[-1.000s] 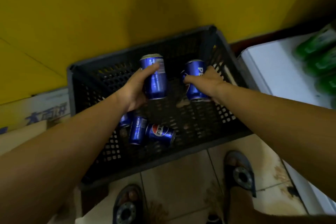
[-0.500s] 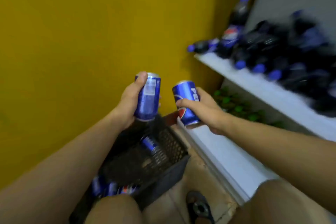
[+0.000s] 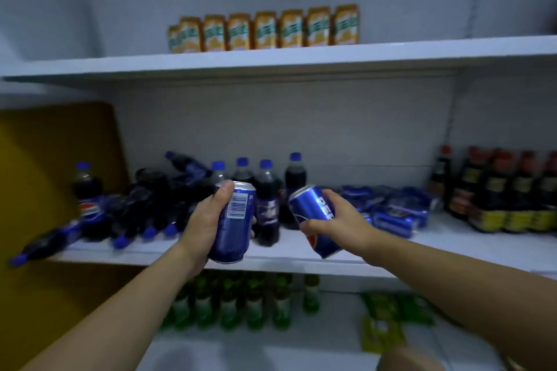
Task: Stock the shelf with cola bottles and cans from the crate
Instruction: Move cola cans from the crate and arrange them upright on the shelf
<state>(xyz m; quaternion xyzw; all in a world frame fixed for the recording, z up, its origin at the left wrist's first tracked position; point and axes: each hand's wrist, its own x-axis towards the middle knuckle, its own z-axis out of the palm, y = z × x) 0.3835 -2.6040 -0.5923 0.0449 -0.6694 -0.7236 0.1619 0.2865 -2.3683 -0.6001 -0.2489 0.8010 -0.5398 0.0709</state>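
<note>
In the lower half of the frame two forearms are reaching up toward the middle shelf (image 3: pixel 301 262). The left hand (image 3: pixel 205 220) is wrapping its fingers round an upright blue Pepsi can (image 3: pixel 233 229), barcode facing the camera, thumb at the top rim. The right hand (image 3: pixel 340 220) is gripping a second Pepsi can (image 3: pixel 313 220) that is tilting with its top leaning left, toward the first can; the two are sitting near each other at centre frame, both in the air in front of the shelf edge.

Just behind them, standing cola bottles (image 3: pixel 266 202) are crowding the centre of the shelf, and left of centre more bottles (image 3: pixel 144 208) are lying in a loose heap with caps poking over the front edge. To the right of centre, blue cans (image 3: pixel 394 214) are lying on their sides.

The risk, as I judge it, is that a can pushed in at centre is knocking over a standing bottle, or nudging the heap so a bottle is rolling off the edge. The tilted can may also be tipping over if set down at that angle. Bare shelf at centre right looks the safer landing.

Farther off, dark red-capped bottles (image 3: pixel 497 190) are filling the right edge, and orange cartons (image 3: pixel 265 28) are lining the top shelf.
</note>
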